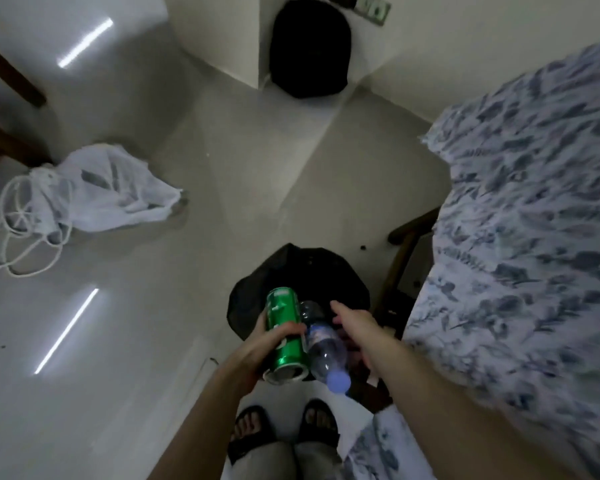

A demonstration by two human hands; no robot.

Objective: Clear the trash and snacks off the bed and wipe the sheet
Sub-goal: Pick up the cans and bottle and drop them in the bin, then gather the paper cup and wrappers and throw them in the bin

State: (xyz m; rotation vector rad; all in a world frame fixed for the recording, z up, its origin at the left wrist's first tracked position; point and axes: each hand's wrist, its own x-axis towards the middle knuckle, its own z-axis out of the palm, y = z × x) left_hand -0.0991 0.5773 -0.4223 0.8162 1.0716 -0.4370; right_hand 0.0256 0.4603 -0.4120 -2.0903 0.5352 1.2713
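Note:
I stand beside the bed [534,220], which has a blue-and-white floral sheet and fills the right side. My left hand [257,344] is closed around a green drink can [284,327]. A clear plastic bottle [323,351] with a pale blue cap lies tight against the can; I cannot tell which hand bears it. Both are held over a black trash bag [302,271] that stands open on the floor. My right hand [352,322] stretches out over the bag's right side with fingers extended, palm down, and nothing visible in it.
A white drawstring bag [101,188] with loose cords lies on the pale tile floor at the left. A black backpack [309,46] leans in the far corner. Dark wooden legs [11,77] stand at the far left. The wooden bed frame [404,247] shows beside the trash bag. My sandalled feet are below.

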